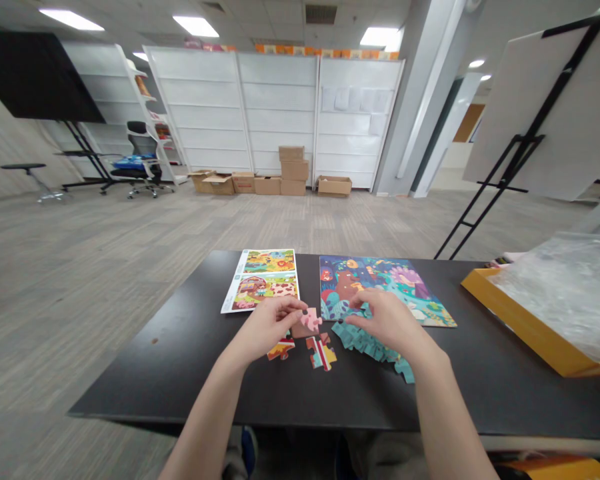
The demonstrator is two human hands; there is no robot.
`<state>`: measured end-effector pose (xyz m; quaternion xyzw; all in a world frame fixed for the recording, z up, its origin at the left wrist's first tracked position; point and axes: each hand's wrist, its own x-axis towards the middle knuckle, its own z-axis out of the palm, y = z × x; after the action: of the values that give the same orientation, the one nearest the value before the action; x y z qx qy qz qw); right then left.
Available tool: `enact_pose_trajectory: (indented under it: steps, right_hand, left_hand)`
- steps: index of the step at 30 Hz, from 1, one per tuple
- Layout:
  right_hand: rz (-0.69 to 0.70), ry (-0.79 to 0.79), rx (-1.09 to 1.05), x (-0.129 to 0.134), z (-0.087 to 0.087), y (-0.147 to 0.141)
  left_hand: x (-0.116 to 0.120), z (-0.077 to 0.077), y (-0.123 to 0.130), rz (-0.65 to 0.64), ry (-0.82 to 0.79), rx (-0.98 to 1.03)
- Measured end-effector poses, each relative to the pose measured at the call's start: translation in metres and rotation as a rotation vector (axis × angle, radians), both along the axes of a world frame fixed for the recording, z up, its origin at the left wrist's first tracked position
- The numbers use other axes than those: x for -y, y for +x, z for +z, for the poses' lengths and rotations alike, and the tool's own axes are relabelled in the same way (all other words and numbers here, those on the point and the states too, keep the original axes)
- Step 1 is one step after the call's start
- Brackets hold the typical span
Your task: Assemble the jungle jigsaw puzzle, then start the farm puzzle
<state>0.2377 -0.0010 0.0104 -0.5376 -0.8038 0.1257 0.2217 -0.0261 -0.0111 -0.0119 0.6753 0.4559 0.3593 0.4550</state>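
We note the left hand [267, 327] pinching a pink jigsaw piece [311, 320], lifted clear for inspection; the right hand [387, 320] spreads over teal jigsaw pieces [365, 341], apparently steadying them beside the jigsaw puzzle [380, 287].

My left hand [269, 327] pinching pink piece [311, 320], just above brown piece [300, 331]. Right hand [390, 321] over teal pieces [370, 345], fingers resting near bottom edge of jungle puzzle [380, 287]. Red-yellow piece [281, 348] and striped piece [321, 352] lying on worktop [190, 380] below my hands. Farm picture sheet [263, 280] left of puzzle. Yellow box [525, 325] with plastic on it at right. Cardboard boxes [280, 177] on floor [130, 247] far ahead.
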Motion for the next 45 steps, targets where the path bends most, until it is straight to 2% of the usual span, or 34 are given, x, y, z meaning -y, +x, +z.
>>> enact_pose_trajectory:
  steps: [4,9,17,22,30,39,41,43,45]
  right_hand:
    - [-0.024,-0.113,0.091,0.003,-0.008,0.001]
    - [-0.022,-0.138,0.141,0.004,-0.014,-0.005]
    - [0.018,-0.185,0.138,0.0,-0.012,-0.006]
    - [-0.005,-0.18,0.059,0.001,-0.012,-0.005]
    - [0.016,-0.175,-0.007,0.0,-0.011,-0.003]
    - [0.124,-0.232,-0.251,0.001,-0.006,-0.003]
    - [0.141,-0.205,-0.307,0.001,-0.005,-0.003]
    - [0.145,-0.169,-0.349,0.001,-0.003,-0.004]
    - [0.156,-0.136,-0.384,0.001,-0.001,-0.007]
  left_hand:
    - [0.001,-0.001,0.002,0.006,0.117,-0.142]
    - [0.0,-0.004,0.007,0.008,0.174,-0.294]
    - [-0.003,-0.013,0.006,-0.026,0.172,-0.286]
    - [0.002,-0.01,0.005,-0.037,0.155,-0.29]
    - [-0.001,-0.01,0.007,-0.053,0.284,-0.424]
    - [-0.002,-0.016,0.003,-0.083,0.379,-0.565]
    - [-0.001,-0.015,0.003,-0.082,0.392,-0.561]
    - [0.0,-0.013,0.004,-0.029,0.388,-0.518]
    - [0.001,-0.01,0.008,0.035,0.315,-0.404]
